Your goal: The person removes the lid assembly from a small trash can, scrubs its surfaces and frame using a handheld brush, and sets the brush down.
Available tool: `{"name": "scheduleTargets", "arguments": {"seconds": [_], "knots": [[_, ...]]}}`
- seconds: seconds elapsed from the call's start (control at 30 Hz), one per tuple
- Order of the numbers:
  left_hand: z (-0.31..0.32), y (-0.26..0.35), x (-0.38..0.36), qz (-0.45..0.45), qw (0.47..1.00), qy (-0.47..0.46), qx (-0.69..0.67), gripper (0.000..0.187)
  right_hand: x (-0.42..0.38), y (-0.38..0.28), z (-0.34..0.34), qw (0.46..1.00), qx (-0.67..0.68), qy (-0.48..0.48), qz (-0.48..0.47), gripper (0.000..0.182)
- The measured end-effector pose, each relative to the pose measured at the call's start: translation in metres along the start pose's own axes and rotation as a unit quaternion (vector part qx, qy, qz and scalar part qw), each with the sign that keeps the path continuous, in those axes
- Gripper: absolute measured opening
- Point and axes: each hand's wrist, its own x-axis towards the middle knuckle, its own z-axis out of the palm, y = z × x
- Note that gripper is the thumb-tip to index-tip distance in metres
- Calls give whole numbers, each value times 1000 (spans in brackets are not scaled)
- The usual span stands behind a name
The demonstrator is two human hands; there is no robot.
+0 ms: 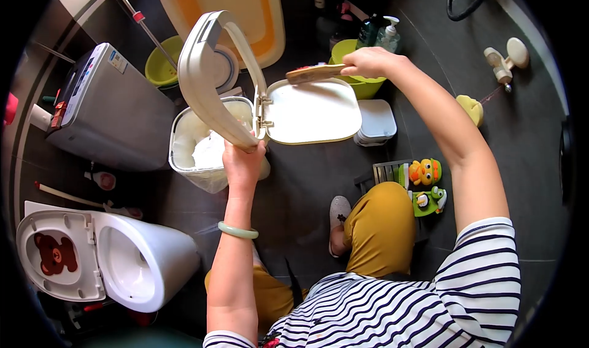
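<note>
My left hand point(242, 162) is closed around the lower edge of a cream bin lid frame point(199, 87), which stands tilted up. From its hinge a white lid flap point(314, 116) spreads out to the right. Beside that hand is the bin point(211, 177), uncovered, with a plastic liner and white waste inside. Fingers wrapped round one end, my right hand point(370, 63) grips a wooden brush point(316, 73) over the flap's far edge; its bristle side faces down and is mostly hidden.
A toilet point(150, 262) with raised lid stands lower left, below a grey washing machine point(119, 115). Behind my right hand is a green bucket point(367, 89) near pump bottles point(388, 36). A white lidded box point(376, 120) and toys point(424, 171) are at right.
</note>
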Motion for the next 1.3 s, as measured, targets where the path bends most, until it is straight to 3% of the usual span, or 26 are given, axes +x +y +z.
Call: {"name": "scheduleTargets", "arguments": {"seconds": [0.03, 0.13, 0.23, 0.47, 0.6, 0.67, 0.87, 0.97, 1.07, 1.13, 1.2, 1.27, 1.3], "knots": [[-1, 0, -1, 1, 1000, -2, 16, 62, -14, 3, -2, 995, 50, -59, 63, 33], [0, -4, 0, 13, 1000, 7, -2, 61, -48, 18, -2, 978, 105, -112, 142, 36], [5, -9, 0, -9, 1000, 7, -7, 61, -60, 21, -4, 976, 116, -93, 162, 36], [2, -1, -2, -7, 1000, -13, 4, 59, -1, -39, -10, 994, 76, -74, 33, 37], [-2, -8, -1, 3, 995, 6, -101, 58, 11, -43, -7, 973, 208, -96, 34, 34], [-4, -9, 0, -61, 985, -14, -160, 63, 6, -24, -2, 975, 191, -99, 58, 36], [-3, -10, 0, 3, 994, -13, -108, 59, -54, 0, -9, 962, 216, -55, 160, 34], [-3, -16, 1, -14, 990, -5, -142, 57, -67, -23, -25, 976, 170, 38, 133, 37], [-11, -7, -3, -70, 978, -5, -198, 58, -45, -50, -17, 939, 328, 85, 59, 35], [-10, -7, -3, -105, 970, -4, -219, 59, -36, -80, -22, 935, 336, 105, 47, 34], [-1, -15, -2, -10, 990, 1, -143, 56, -20, -99, -19, 953, 279, 99, 60, 37], [5, -17, -3, 61, 997, 14, -45, 53, -5, -105, -8, 975, 151, 160, 32, 37], [7, -9, -1, 28, 999, 29, -11, 50, -1, -106, -5, 979, 144, 143, 36, 36]]}}
